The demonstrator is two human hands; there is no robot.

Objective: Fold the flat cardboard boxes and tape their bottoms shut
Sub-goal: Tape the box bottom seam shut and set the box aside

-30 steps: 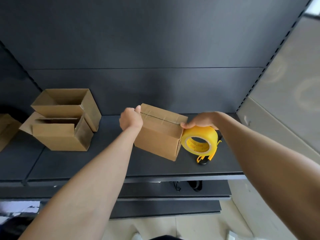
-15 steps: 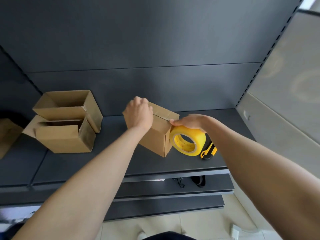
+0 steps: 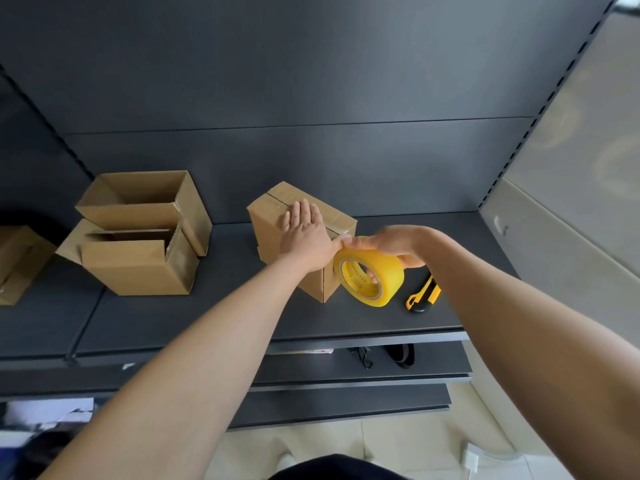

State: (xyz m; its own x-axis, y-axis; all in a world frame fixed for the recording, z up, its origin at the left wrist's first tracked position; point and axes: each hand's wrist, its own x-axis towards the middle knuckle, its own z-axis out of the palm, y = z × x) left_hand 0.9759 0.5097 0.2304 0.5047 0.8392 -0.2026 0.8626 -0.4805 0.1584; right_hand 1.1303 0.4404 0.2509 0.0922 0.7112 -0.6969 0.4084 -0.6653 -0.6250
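Cardboard shows first at the far left edge, where a cut-off box [image 3: 17,261] sits on the dark shelf [image 3: 156,323]. Just right of it I see two boxes with their tops open: the rear open box [image 3: 138,202] stands higher and touches the front open box [image 3: 138,271], which has its flaps up.

Near the middle of the shelf stands the closed box [image 3: 273,237], turned so one corner points toward me. A glossy strip of tape [image 3: 277,201] runs along its top seam. My left hand [image 3: 306,237] lies flat on that top face, fingers straight and close together, pressing down over the seam.

Touching the box's right side is the yellow tape roll [image 3: 372,271], held on edge above the shelf. My right hand [image 3: 391,244] grips it from above, fingers curled through the core and thumb stretched along the outer rim toward the left hand, almost meeting it.

Just right of the roll, a yellow and black utility knife [image 3: 422,294] lies on the shelf under my right forearm.
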